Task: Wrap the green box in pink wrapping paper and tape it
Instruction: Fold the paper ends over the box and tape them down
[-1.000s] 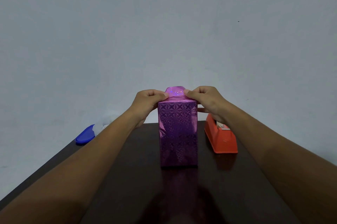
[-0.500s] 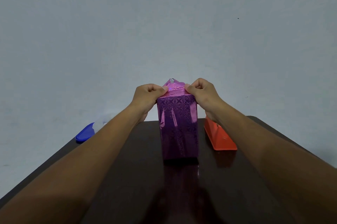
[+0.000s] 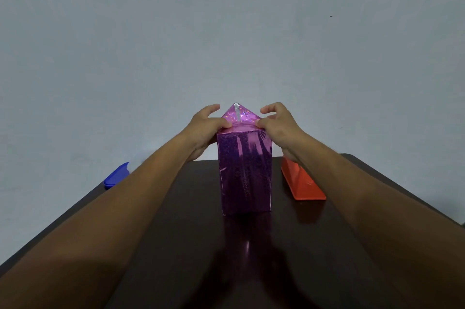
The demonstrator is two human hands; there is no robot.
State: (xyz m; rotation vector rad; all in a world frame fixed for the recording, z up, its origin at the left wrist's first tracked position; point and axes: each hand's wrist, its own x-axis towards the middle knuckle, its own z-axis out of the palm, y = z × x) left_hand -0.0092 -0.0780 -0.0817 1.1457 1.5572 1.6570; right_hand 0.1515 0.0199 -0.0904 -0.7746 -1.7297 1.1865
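The box [image 3: 246, 173] stands upright in the middle of the dark table, fully covered in shiny pink-purple wrapping paper, so no green shows. At its top the far paper flap [image 3: 239, 115] rises as a triangle with a silvery seam up its middle. My left hand [image 3: 206, 125] presses its thumb on the top left corner, fingers spread. On the top right corner sits the thumb of my right hand [image 3: 278, 124], its fingers likewise lifted.
An orange-red tape dispenser [image 3: 302, 181] sits on the dark table [image 3: 289, 246] just right of the box, behind my right forearm. A blue lid-like object [image 3: 116, 175] lies at the table's far left edge. A plain grey wall stands behind.
The rounded paper at the top has been creased into a pointed triangular flap. My fingers have lifted and spread, leaving the thumbs on the corners. The view has tilted slightly.
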